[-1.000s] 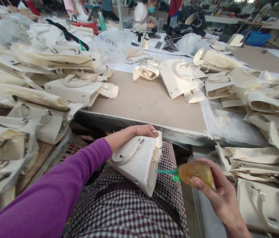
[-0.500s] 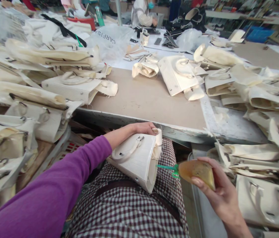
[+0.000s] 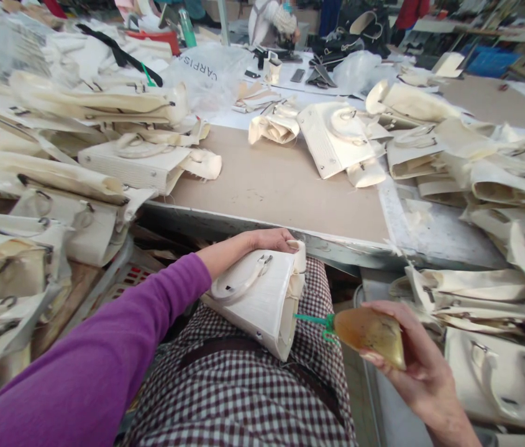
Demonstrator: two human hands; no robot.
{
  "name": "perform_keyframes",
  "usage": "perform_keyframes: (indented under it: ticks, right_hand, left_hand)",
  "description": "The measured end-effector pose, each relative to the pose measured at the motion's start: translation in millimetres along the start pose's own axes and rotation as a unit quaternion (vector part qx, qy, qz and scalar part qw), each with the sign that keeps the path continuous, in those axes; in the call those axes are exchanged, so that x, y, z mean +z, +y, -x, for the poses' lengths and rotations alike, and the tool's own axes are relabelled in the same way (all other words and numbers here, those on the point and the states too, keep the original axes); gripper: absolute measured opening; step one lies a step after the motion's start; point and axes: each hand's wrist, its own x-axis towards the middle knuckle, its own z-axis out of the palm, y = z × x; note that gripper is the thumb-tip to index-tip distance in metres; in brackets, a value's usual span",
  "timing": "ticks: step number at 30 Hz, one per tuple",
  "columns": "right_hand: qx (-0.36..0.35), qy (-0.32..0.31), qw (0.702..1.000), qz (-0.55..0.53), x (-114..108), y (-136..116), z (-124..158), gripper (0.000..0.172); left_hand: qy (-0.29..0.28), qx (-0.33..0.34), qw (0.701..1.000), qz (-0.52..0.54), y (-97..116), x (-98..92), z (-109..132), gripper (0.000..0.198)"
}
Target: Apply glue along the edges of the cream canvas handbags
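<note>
A cream handbag with a looped handle and metal fittings rests tilted on my lap against the checked apron. My left hand grips its far upper edge, the fingers partly hidden behind the bag. In my right hand is a squeeze bottle of amber liquid, held on its side. The bottle's thin green nozzle points left, its tip at the bag's open side edge; whether it touches cannot be made out.
Ahead is a brown-topped table whose front edge is close to my hands. Cream bags are piled on the left and right. Another bag lies on the table. A co-worker sits across it.
The bottle has tilted slightly, its nozzle a little lower along the bag's edge. My left hand and the bag have hardly moved. The co-worker opposite has shifted a little.
</note>
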Motion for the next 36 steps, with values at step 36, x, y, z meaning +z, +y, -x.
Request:
perform_keyframes:
  ticks: [36]
  right_hand:
    - [0.265, 0.215, 0.849, -0.403, 16, 2, 20, 0.06]
  left_hand:
    - [0.078, 0.074, 0.977, -0.182, 77, 7.8, 77, 0.016]
